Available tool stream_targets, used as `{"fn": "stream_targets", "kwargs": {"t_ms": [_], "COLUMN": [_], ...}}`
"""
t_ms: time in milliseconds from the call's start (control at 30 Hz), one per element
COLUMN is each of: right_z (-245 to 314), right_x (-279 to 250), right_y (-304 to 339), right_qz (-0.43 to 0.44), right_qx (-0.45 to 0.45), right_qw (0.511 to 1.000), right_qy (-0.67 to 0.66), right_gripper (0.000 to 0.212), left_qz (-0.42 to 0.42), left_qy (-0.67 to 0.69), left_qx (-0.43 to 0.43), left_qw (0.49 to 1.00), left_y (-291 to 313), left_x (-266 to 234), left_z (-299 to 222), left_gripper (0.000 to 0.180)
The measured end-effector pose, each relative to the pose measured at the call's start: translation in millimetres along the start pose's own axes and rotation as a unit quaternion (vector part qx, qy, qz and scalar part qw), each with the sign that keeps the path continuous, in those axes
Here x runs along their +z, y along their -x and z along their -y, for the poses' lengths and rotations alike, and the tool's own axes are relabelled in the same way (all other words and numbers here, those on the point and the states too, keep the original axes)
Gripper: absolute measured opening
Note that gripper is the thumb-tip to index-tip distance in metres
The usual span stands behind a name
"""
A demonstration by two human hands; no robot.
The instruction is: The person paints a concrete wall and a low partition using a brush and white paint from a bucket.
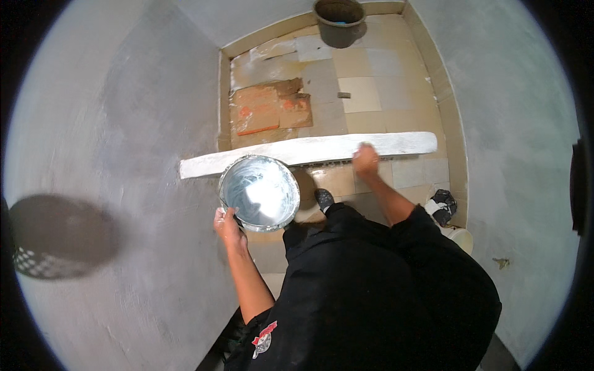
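Note:
My left hand [229, 226] grips the near left rim of a round bucket [226, 193]. White, wet-looking residue smears the bucket's inside, and a bright glare covers part of its bottom. My right hand [365, 159] is closed at the near edge of a long white ledge [297, 148], its fingers curled. Whatever it may hold is hidden. The ledge runs across the room beyond the bucket, with its left end at the grey wall [148, 123].
Beyond the ledge, reddish-brown slabs [260, 110] lie on the tiled floor [322, 80], with a small block [344, 95] nearby. A dark bucket [339, 25] stands in the far corner. On the right are a black plastic bag [442, 205] and a pale container [461, 238].

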State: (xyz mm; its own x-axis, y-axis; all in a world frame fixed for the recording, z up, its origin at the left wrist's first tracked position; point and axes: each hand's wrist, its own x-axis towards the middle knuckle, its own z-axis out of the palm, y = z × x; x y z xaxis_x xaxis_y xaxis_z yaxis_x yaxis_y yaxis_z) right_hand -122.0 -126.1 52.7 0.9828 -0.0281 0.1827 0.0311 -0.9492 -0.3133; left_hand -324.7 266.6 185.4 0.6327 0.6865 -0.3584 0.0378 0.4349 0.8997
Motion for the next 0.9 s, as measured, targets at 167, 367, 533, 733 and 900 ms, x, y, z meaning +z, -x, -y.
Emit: {"fn": "stream_targets", "kwargs": {"t_ms": [167, 367, 533, 733, 900], "right_z": [165.0, 235.3, 167.9, 44.6, -33.8], "right_x": [4.3, 62.9, 68.9, -10.7, -57.5], "right_y": [1.0, -32.4, -57.8, -65.6, -69.3], "right_qz": [0.168, 0.156, 0.130, 0.087, 0.020], "right_qx": [-0.094, -0.112, -0.013, 0.050, 0.023], "right_qw": [0.965, 0.903, 0.936, 0.959, 0.998], "right_qy": [-0.181, -0.384, -0.328, -0.266, -0.062], "right_gripper": [0.018, 0.014, 0.017, 0.028, 0.026], "left_qz": [-0.075, -0.152, -0.181, -0.147, -0.107], "left_qy": [-0.012, -0.052, -0.088, 0.013, 0.075], "left_qx": [0.006, 0.026, 0.027, -0.004, 0.017], "left_qw": [0.997, 0.987, 0.979, 0.989, 0.991], "left_y": [34.8, 59.7, 58.8, 54.3, 38.7], "left_x": [10.6, 34.6, 23.3, 41.4, 22.6], "left_z": [-23.8, -37.9, -32.2, -33.0, -16.3], "left_gripper": [0.016, 0.015, 0.016, 0.013, 0.011]}}
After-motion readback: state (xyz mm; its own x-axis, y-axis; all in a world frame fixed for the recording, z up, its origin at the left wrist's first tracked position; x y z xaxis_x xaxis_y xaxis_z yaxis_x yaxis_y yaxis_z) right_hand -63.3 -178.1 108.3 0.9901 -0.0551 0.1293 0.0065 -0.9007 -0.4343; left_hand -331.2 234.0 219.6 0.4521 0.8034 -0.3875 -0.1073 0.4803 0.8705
